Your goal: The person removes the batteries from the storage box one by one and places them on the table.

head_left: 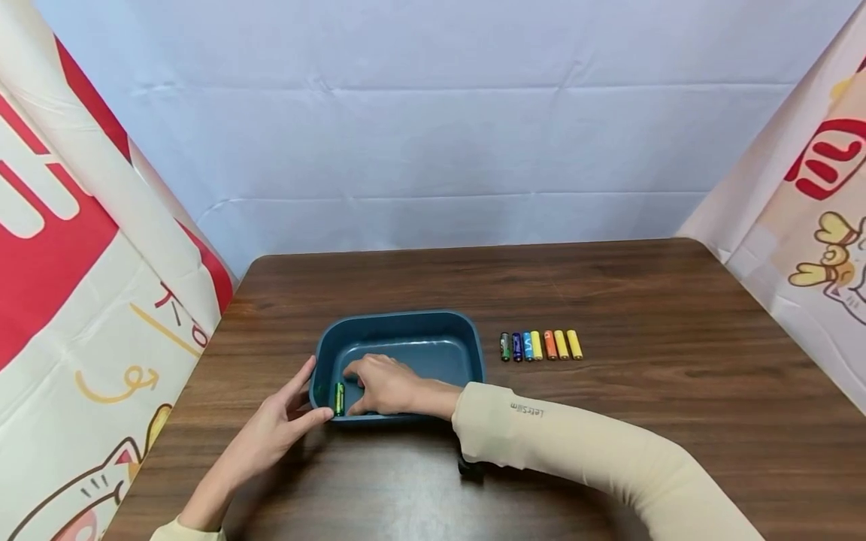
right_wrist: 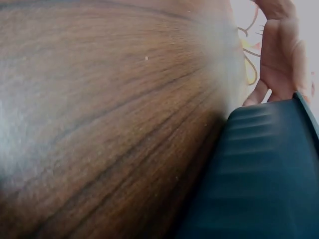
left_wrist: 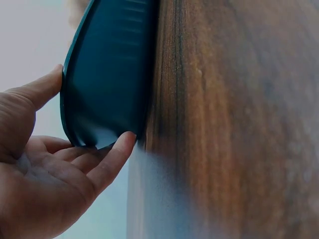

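Observation:
A dark blue plastic bin (head_left: 433, 319) sits on the table, also visible in the left wrist view. At its left end my left hand (head_left: 271, 428) holds it, the thumb at the near left corner and the fingers along the outer wall. My right hand (head_left: 389, 385) is inside the bin, thumb and index finger spread apart with nothing seen between them. Just left of those fingertips a green battery (head_left: 339, 399) stands or lies against the left wall; which one I cannot tell. The right wrist view shows the bin's outer wall (right_wrist: 259, 164) but not the right hand's fingers.
Right of the bin, several batteries lie side by side in a row, among them a dark green one (head_left: 504, 347), an orange one (head_left: 551, 345) and a yellow one (head_left: 574, 344). A small black object (head_left: 470, 469) is partly under the right sleeve. Cloth curtains surround the wooden table (head_left: 643, 338).

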### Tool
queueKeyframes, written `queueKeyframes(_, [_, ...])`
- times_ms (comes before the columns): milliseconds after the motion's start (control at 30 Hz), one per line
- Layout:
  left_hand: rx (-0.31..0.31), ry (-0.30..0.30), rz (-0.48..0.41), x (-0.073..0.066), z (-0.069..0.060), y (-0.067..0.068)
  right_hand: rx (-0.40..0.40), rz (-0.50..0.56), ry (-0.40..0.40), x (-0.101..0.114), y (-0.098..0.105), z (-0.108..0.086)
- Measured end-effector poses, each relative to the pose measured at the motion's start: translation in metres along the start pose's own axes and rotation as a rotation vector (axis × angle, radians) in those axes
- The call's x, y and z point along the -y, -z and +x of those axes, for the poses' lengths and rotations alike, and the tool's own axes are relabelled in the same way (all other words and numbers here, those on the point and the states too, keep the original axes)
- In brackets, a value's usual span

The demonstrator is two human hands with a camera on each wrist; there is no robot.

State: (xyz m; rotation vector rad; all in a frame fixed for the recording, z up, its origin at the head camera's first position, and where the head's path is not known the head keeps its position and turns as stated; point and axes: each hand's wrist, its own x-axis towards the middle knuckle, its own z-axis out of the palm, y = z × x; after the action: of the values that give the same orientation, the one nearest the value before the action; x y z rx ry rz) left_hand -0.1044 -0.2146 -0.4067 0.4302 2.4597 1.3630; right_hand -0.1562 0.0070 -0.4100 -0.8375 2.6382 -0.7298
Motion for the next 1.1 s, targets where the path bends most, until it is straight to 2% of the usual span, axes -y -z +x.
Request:
queueKeyframes(367, [-0.003, 0.005, -0.002, 0.002, 0.0, 0.0, -0.004, -0.115, -0.01, 0.008, -0.009, 0.008])
queueKeyframes(867, [-0.013, -0.041, -0.018, 0.002, 0.0, -0.001, -0.04, -0.134, -0.03, 0.013, -0.013, 0.013])
queueKeyframes(1100, [-0.004, -0.024, 0.0, 0.0, 0.0, -0.001, -0.036, -0.146, -0.035, 0.013, -0.011, 0.012])
